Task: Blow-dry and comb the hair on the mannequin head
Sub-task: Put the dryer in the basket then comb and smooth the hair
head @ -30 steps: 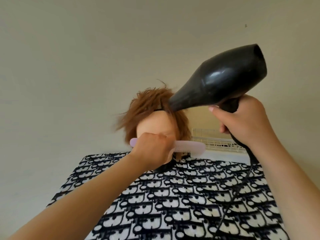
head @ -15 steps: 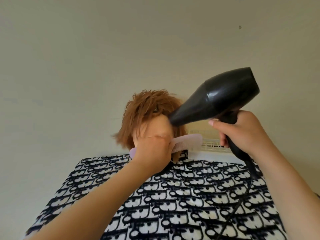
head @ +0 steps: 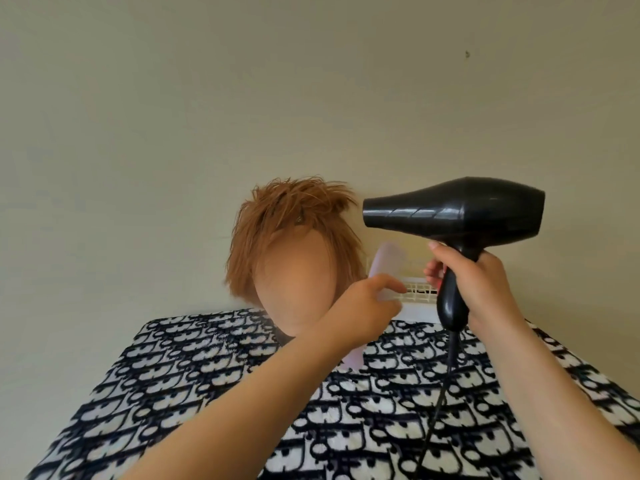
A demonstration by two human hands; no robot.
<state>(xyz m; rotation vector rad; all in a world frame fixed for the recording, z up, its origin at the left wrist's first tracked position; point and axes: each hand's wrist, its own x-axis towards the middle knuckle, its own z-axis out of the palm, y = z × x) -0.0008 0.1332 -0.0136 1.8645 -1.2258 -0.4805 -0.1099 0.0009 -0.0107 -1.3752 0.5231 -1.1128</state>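
mannequin head (head: 294, 282), ginger hair (head: 277, 216) ruffled: at far edge of patterned cloth (head: 207, 375); left hand (head: 360, 311): grips blurred lilac comb (head: 387, 263), near upright, just right of head; right hand (head: 481, 289): grips black hair dryer (head: 460, 214) handle, nozzle level, near the hair; cord (head: 441, 393) hangs

Black hair dryer (head: 467, 213) in right hand (head: 481, 289), nozzle beside mannequin head (head: 294, 282), left hand (head: 360, 313) holding lilac comb (head: 386, 261)

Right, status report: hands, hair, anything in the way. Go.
Left hand holds lilac plastic comb beside mannequin head. Right hand grips black hair dryer, nozzle aimed at ginger hair. Nothing between nozzle and hair.
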